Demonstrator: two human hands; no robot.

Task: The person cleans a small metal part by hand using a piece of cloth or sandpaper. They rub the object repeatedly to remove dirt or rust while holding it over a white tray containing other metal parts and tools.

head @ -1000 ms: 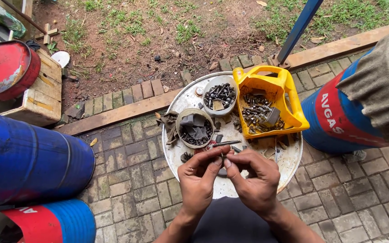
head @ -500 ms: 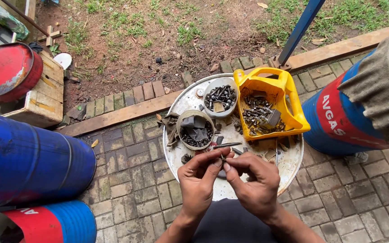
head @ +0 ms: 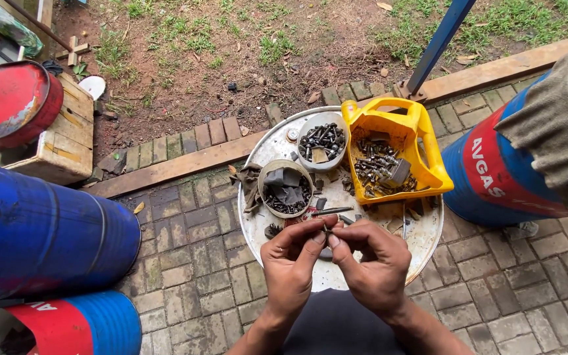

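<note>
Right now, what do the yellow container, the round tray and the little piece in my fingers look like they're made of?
Yellow container: looks like moulded plastic, glossy and cut open. Round tray: probably painted or bare sheet metal, pale, scuffed, with rust-coloured stains. Small piece, pinched between left hand and right hand: likely dark metal, too small to be sure.

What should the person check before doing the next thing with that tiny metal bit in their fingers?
1. Small metal piece pinched between both hands: ok, left hand and right hand meet on it.
2. What kind of piece it is: cannot tell, too small.
3. Round metal tray right under the hands to catch a drop: ok.
4. Yellow tub of hardware sitting fully on the tray: not ok, it overhangs the far edge.
5. Two round bowls upright: ok.
6. Loose bits near the hands: not ok, several lie scattered on the tray.
</note>
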